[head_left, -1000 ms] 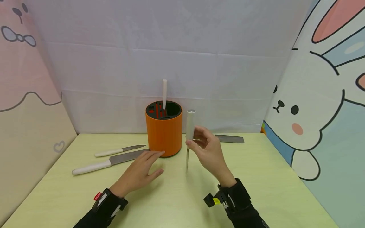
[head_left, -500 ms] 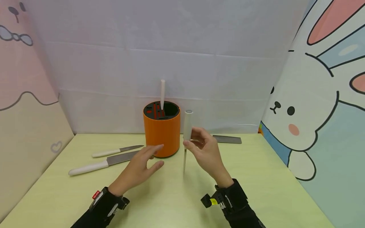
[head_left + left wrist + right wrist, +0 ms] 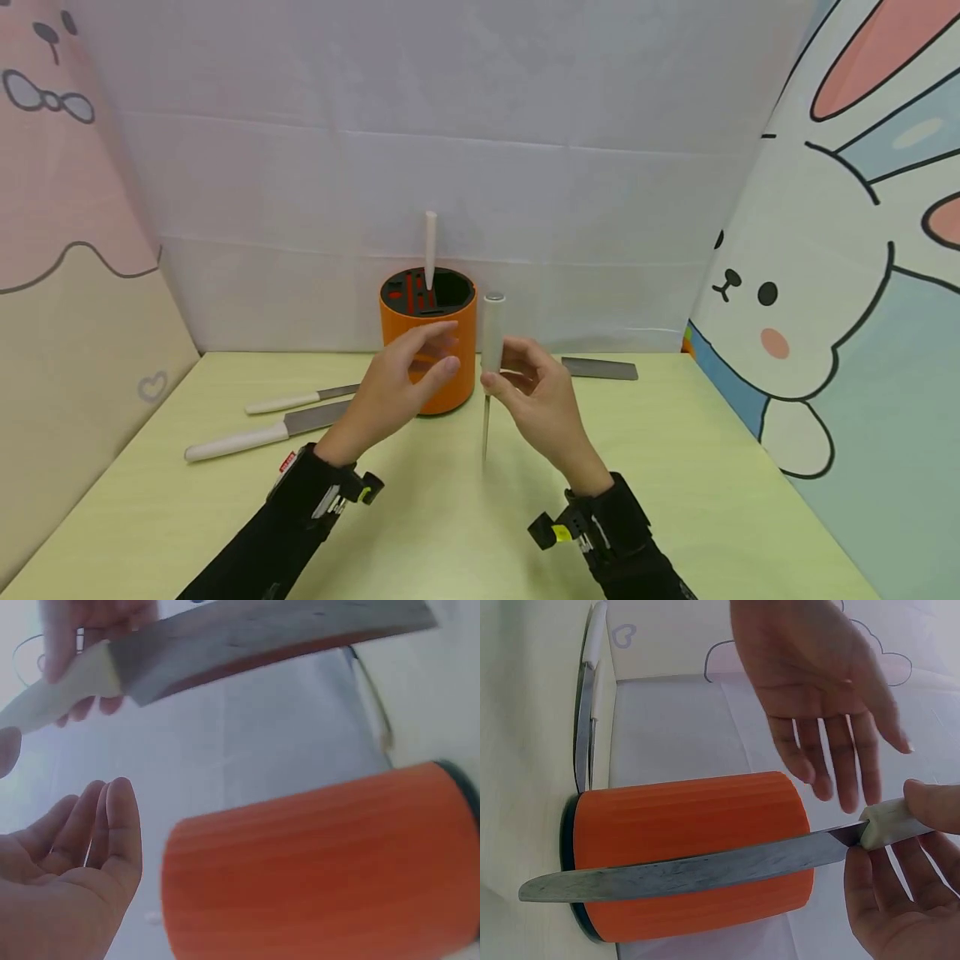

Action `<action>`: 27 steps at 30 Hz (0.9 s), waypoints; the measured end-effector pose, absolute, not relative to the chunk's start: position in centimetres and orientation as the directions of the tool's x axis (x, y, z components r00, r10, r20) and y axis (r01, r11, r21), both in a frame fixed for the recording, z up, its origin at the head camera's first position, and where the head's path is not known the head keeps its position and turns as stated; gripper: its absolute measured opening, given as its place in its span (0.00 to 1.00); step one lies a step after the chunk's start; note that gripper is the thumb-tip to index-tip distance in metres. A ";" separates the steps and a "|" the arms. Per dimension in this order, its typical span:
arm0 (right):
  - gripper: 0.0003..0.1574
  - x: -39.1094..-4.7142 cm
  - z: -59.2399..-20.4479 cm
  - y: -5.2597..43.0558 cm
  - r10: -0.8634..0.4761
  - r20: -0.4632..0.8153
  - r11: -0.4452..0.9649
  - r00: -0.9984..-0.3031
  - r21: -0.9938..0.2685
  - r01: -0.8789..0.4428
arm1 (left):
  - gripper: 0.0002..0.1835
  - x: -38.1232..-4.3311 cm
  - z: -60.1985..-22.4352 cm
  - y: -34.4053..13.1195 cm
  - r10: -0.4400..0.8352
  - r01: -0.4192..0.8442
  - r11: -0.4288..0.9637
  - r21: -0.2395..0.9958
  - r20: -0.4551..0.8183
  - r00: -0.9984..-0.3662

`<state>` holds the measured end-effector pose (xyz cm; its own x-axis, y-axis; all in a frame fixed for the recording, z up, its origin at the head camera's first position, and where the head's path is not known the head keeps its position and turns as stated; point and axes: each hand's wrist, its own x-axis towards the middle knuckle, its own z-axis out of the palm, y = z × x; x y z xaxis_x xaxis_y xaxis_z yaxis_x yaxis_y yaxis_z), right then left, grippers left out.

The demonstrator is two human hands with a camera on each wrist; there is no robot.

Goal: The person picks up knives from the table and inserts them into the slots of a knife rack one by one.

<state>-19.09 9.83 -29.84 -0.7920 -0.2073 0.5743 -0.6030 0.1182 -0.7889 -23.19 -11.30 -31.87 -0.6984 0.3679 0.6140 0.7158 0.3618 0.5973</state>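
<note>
My right hand (image 3: 543, 408) grips a kitchen knife by its white handle (image 3: 492, 333), handle up and blade pointing down. The long blade (image 3: 667, 879) shows broadside in the right wrist view, overlapping the orange knife block (image 3: 459, 375). In the head view that blade is seen nearly edge-on, just right of the block. My left hand (image 3: 390, 387) is raised in front of the block, fingers loosely bent and holding nothing, a short gap from the held knife's handle. A white-handled knife (image 3: 431, 250) stands in a slot of the block's dark top.
Left of the block lie a large knife (image 3: 236, 442) and a smaller knife (image 3: 281, 404), their blades partly behind my left hand. A grey blade (image 3: 600, 368) lies at the back right, its other end behind my right hand. A white cloth wall (image 3: 300, 292) closes off the back.
My left hand has risen and shifted right, from beside the block's base to in front of its wall. The right hand and its knife stay almost where they were.
</note>
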 end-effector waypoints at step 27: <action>0.21 -19.2 -30.1 9.3 -0.195 0.591 0.127 -0.783 -0.777 -0.617 | 0.18 -24.0 -26.4 -7.0 0.316 0.737 0.241 0.632 0.666 -0.675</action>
